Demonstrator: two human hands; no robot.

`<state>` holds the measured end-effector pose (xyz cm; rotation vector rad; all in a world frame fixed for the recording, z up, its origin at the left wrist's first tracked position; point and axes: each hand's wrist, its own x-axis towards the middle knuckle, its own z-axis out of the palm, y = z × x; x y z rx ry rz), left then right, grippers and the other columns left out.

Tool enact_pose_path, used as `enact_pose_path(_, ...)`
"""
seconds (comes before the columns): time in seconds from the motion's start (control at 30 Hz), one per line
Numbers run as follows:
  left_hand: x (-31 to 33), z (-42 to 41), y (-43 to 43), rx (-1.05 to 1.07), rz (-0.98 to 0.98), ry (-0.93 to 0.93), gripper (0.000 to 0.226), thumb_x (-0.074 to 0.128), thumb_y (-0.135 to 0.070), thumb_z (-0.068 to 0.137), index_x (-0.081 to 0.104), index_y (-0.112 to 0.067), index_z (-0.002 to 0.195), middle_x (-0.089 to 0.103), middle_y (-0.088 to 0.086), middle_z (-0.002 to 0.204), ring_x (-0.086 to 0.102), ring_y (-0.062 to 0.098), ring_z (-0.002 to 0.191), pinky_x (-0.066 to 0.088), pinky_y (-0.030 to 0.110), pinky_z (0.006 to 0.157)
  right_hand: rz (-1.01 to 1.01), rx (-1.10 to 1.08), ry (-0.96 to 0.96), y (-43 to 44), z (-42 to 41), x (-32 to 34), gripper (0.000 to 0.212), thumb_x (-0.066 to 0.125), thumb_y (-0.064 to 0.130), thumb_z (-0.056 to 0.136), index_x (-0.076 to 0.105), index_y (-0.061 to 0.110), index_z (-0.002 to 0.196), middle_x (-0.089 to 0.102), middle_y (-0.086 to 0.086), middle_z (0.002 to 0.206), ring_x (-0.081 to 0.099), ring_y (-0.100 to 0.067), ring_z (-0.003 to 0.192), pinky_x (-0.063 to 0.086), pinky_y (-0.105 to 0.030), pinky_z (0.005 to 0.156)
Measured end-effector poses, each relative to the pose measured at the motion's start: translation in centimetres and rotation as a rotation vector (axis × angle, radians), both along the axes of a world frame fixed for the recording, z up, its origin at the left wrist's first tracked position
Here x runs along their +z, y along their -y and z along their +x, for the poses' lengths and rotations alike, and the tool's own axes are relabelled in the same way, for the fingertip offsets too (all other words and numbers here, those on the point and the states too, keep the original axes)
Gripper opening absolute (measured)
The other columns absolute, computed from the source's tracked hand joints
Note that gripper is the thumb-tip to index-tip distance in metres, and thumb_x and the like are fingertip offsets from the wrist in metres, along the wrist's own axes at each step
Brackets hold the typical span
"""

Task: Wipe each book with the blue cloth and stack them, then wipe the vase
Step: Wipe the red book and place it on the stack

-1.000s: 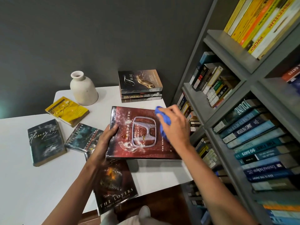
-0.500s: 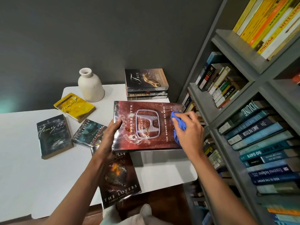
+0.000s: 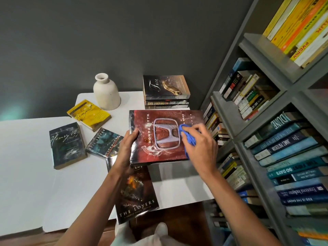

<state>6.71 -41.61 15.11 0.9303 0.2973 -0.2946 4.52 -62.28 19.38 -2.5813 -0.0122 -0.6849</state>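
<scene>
Left hand [image 3: 126, 149] grip curled round the red Honda book's [image 3: 159, 137] left edge above the white tabletop [image 3: 26, 166], right hand [image 3: 201, 148] grip pinching the blue cloth [image 3: 190, 139] on its cover, cream vase [image 3: 106, 95] upright behind

The red book [image 3: 160, 154] sat tilted in the left grip [image 3: 126, 150]; the blue cloth [image 3: 188, 139] lay bunched on it under the right grip [image 3: 202, 146].

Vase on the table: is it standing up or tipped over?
Upright. The vase rests on its wide base on the white table, its narrow open mouth pointing up.
</scene>
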Motion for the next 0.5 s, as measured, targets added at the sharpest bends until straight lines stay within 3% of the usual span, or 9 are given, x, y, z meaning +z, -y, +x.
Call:
enact_pose_path(0.2, 0.1, 0.2, 0.4, 0.02, 0.008, -0.001, 0.086, 0.078, -0.053, 0.073, 0.048, -0.004, 0.137, 0.056, 0.026, 0.134, 0.052, 0.045, 0.125, 0.037, 0.064, 0.107, 0.011, 0.294, -0.032, -5.0, -2.0, -0.3, 0.025, 0.068, 0.029, 0.082, 0.072, 0.017, 0.104, 0.06, 0.004, 0.091, 0.059, -0.011, 0.074, 0.056, -0.022, 0.067)
enact_pose_path(0.37, -0.1, 0.1, 0.2, 0.088, -0.016, -0.024, 0.092, 0.083, -0.049, 0.067, 0.046, -0.004, 0.138, 0.056, 0.024, 0.135, 0.052, 0.043, 0.125, 0.04, 0.063, 0.104, -0.004, 0.11, -0.011, -0.2, -0.7, -0.2, 0.023, 0.074, 0.024, 0.081, 0.072, 0.019, 0.104, 0.058, 0.004, 0.089, 0.057, -0.013, 0.07, 0.056, -0.034, 0.058)
enact_pose_path(0.5, -0.1, 0.5, 0.4, 0.093, -0.043, -0.033, 0.089, 0.08, -0.052, 0.072, 0.046, -0.004, 0.138, 0.055, 0.025, 0.136, 0.05, 0.044, 0.127, 0.038, 0.063, 0.106, 0.054, 0.213, 0.017, -4.3, -1.5, -0.3, 0.024, 0.069, 0.026, 0.08, 0.073, 0.014, 0.101, 0.061, 0.003, 0.089, 0.058, -0.009, 0.071, 0.058, -0.025, 0.065)
